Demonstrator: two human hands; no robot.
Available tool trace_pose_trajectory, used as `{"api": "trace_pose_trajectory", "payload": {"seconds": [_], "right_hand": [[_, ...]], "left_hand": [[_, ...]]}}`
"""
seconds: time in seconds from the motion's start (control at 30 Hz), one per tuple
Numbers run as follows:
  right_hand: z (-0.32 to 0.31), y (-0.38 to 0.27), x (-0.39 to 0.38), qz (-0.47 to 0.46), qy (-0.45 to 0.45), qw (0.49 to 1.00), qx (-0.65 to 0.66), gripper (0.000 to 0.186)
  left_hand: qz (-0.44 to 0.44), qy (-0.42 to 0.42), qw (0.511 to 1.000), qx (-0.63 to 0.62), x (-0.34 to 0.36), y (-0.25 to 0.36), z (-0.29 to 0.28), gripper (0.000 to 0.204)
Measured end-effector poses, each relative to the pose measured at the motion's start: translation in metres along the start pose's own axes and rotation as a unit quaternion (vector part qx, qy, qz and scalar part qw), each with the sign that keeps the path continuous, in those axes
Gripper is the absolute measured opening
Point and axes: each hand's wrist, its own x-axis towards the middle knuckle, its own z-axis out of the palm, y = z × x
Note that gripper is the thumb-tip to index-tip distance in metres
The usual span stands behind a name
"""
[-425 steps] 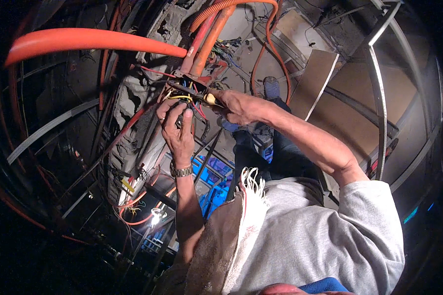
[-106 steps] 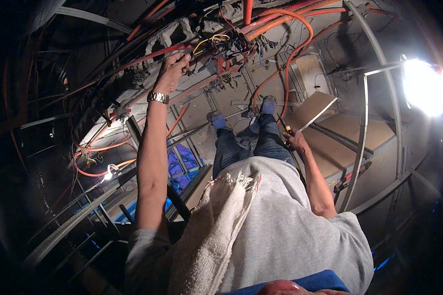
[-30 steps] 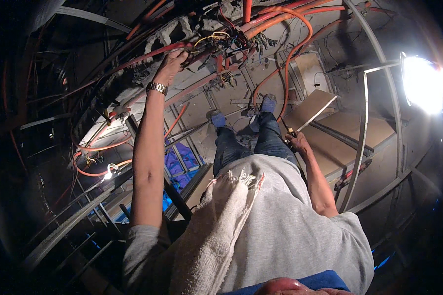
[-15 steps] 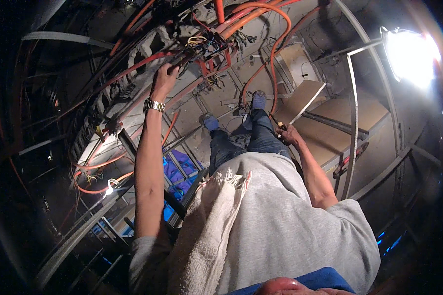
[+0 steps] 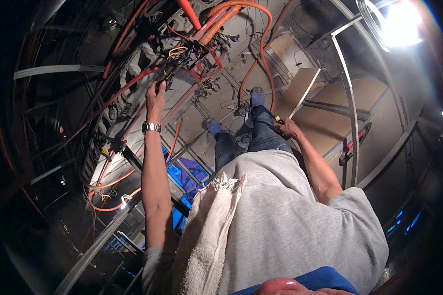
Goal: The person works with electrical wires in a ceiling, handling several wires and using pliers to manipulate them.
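My left hand [image 5: 156, 101], with a metal watch [image 5: 151, 127] on its wrist, reaches up to a bundle of dark wires [image 5: 169, 77]. Its thumb and fingers are pinched together at the wires' lower end. These run beside an open electrical box [image 5: 198, 49] full of coloured, loose wire ends. Beside my right thigh, my right hand [image 5: 288, 129] is closed around a small yellow-handled tool [image 5: 279, 119]. Most of the tool is hidden in the fist, so its kind cannot be told.
Orange conduits [image 5: 268, 37] loop from the box to the floor. Broken masonry [image 5: 138, 64] lines the wall at left. A board [image 5: 298, 91] and metal studs [image 5: 352, 93] stand at right, below a bright lamp [image 5: 398, 27]. Blue sheeting [image 5: 187, 172] lies below my left arm.
My view has shifted, moving the box and lamp up and left in the picture. My left hand stays by the wires; the right keeps the tool beside my thigh.
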Motion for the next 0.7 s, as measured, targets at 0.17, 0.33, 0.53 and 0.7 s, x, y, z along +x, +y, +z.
{"api": "trace_pose_trajectory", "payload": {"seconds": [0.17,0.33,0.53,0.7], "right_hand": [[0.006,0.009,0.008,-0.004,0.011,1.000,0.016,0.053],[0.009,0.010,0.012,-0.014,0.028,0.999,0.009,0.054],[0.008,0.011,0.006,-0.037,0.040,0.998,0.037,0.045],[0.005,0.010,0.003,-0.018,0.056,0.998,0.036,0.049]], "left_hand": [[-0.082,-0.046,0.992,-0.087,-0.005,-0.004,-0.003,0.050],[-0.101,-0.056,0.986,-0.117,-0.007,-0.005,-0.001,0.051],[-0.152,-0.011,0.974,-0.168,-0.016,-0.007,0.011,0.060],[-0.143,0.072,0.947,-0.280,-0.026,-0.015,0.013,0.069]]}}
